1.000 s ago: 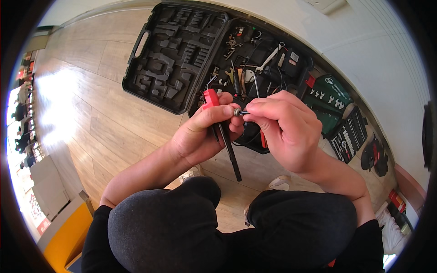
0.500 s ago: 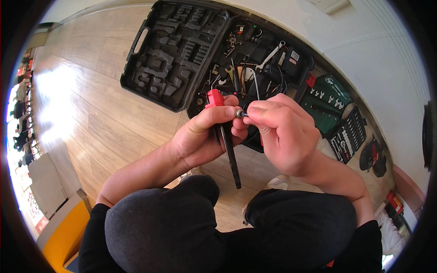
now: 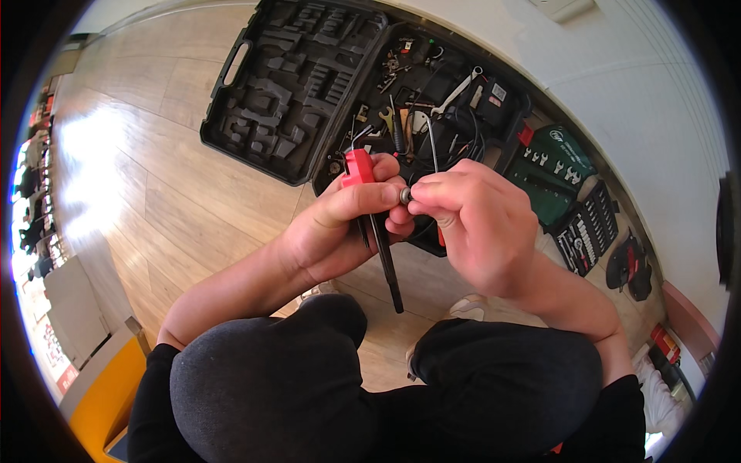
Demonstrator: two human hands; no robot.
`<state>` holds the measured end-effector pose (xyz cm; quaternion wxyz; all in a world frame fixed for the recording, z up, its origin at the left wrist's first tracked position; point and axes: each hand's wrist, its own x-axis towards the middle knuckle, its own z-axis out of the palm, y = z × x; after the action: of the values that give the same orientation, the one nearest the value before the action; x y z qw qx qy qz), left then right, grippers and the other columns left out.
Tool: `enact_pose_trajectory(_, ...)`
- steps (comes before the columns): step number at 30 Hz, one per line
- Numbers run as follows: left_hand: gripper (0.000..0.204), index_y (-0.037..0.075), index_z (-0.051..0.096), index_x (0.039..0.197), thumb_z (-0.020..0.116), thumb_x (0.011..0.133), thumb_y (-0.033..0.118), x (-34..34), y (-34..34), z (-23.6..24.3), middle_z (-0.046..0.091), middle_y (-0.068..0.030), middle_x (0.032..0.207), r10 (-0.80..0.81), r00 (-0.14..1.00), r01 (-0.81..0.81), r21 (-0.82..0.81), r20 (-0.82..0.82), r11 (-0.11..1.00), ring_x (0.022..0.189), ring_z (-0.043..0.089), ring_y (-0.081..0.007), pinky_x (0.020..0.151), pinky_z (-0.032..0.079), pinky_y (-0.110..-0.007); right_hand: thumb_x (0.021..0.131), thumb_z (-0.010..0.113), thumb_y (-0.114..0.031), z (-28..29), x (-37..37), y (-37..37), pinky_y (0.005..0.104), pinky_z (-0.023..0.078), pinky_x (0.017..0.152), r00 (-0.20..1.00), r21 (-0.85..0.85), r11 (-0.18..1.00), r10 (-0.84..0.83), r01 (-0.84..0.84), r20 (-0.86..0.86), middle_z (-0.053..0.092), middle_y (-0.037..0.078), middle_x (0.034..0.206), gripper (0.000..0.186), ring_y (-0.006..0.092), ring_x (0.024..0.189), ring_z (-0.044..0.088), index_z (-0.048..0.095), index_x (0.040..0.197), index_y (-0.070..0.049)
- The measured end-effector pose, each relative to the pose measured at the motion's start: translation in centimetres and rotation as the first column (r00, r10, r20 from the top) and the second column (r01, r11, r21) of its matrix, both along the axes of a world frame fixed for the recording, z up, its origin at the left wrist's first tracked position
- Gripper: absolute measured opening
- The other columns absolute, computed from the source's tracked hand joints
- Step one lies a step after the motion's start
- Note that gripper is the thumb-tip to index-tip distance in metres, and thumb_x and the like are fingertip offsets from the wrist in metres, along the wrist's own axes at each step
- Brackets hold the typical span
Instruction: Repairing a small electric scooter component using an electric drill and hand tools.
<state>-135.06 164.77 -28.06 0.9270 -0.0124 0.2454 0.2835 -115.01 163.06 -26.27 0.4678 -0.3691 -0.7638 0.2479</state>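
Note:
My left hand point(image 3: 328, 224) is closed round a red hex key holder point(image 3: 358, 167). Long black hex keys point(image 3: 386, 266) hang from it toward my knees, and a bent key end sticks up at its top. Between the left thumb and fingertips sits a small round metal piece point(image 3: 405, 196). My right hand point(image 3: 482, 228) pinches a short dark shaft point(image 3: 411, 196) against that piece; its far end is hidden by the fingers. Behind the right hand a thin metal rod point(image 3: 432, 143) rises, and a bit of orange-red handle point(image 3: 441, 234) shows below; whether they join is hidden.
An open black tool case point(image 3: 258, 96) lies beyond my hands, with a combination wrench point(image 3: 458, 90), cables and loose tools in its right half. To the right lie a green wrench pouch point(image 3: 552, 174), a socket set point(image 3: 587, 231) and red-black pliers point(image 3: 634, 266) by the wall.
My right fingertips have come closer to the round metal piece, so less of the dark shaft shows. Both hands have shifted slightly left; the left grip on the hex key holder is the same.

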Motion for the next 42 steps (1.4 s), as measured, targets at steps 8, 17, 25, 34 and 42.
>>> enact_pose_trajectory(8, 0.031, 0.015, 0.045, 0.100, 0.073, 0.089, 0.007, 0.5, 0.1, 0.9, 0.059, 0.0006, 0.087, 0.002, 0.986, 0.009, 0.067, -0.164, 0.998, 0.079, 0.062, -0.0138, 0.077, 0.049, -0.031, 0.087, 0.073, 0.005, 0.4, 0.4, -0.3, 0.0304, 0.057, 0.065, 0.999, -0.250, 0.968, -0.031, 0.022, -0.032, 0.068, 0.011, 0.089, 0.025, 0.0227, 0.073, 0.072, 0.055, 0.104, 0.000)
enact_pose_trajectory(17, 0.028, 0.015, 0.048, 0.102, 0.072, 0.091, 0.009, 0.2, 0.0, 0.4, 0.061, 0.0000, 0.087, 0.035, 0.994, -0.028, 0.069, -0.100, 0.997, 0.080, 0.063, -0.0140, 0.077, 0.049, -0.031, 0.094, 0.072, -0.009, 1.8, 1.9, -0.4, 0.0277, 0.050, 0.061, 0.993, -0.569, 0.820, 0.001, -0.068, -0.116, 0.066, 0.008, 0.080, 0.017, 0.0171, 0.065, 0.065, 0.056, 0.094, -0.002)
enact_pose_trajectory(25, 0.024, 0.016, 0.051, 0.101, 0.072, 0.092, 0.010, 0.0, -0.2, -0.1, 0.060, 0.0009, 0.086, 0.029, 0.998, -0.027, -0.027, 0.064, 0.999, 0.082, 0.059, -0.0130, 0.076, 0.047, -0.030, 0.110, 0.047, -0.022, 2.7, 3.0, 0.3, 0.0301, 0.038, 0.054, 0.963, -0.687, 0.681, 0.111, -0.254, -0.246, 0.049, 0.002, 0.064, 0.029, 0.0126, 0.057, 0.045, 0.054, 0.089, -0.003)
enact_pose_trajectory(34, 0.023, 0.017, 0.051, 0.098, 0.073, 0.092, 0.010, 0.2, -0.2, 0.1, 0.060, 0.0015, 0.085, 0.004, 1.000, -0.004, 0.000, 0.021, 1.000, 0.081, 0.060, -0.0126, 0.076, 0.048, -0.029, 0.106, 0.052, -0.019, 3.8, 3.0, 0.4, 0.0336, 0.036, 0.052, 0.976, -0.709, 0.671, 0.168, -0.218, -0.142, 0.047, 0.009, 0.061, 0.029, 0.0192, 0.053, 0.044, 0.053, 0.083, -0.001)
enact_pose_trajectory(42, 0.025, 0.017, 0.049, 0.097, 0.072, 0.093, 0.008, 0.2, -0.2, 0.3, 0.063, -0.0004, 0.087, -0.004, 1.000, 0.003, 0.033, 0.014, 0.999, 0.083, 0.064, -0.0134, 0.079, 0.051, -0.029, 0.105, 0.050, -0.016, 3.3, 2.2, 0.4, 0.0349, 0.047, 0.058, 0.958, -0.655, 0.699, 0.225, -0.287, -0.180, 0.065, 0.015, 0.073, 0.027, 0.0263, 0.060, 0.061, 0.058, 0.086, 0.001)
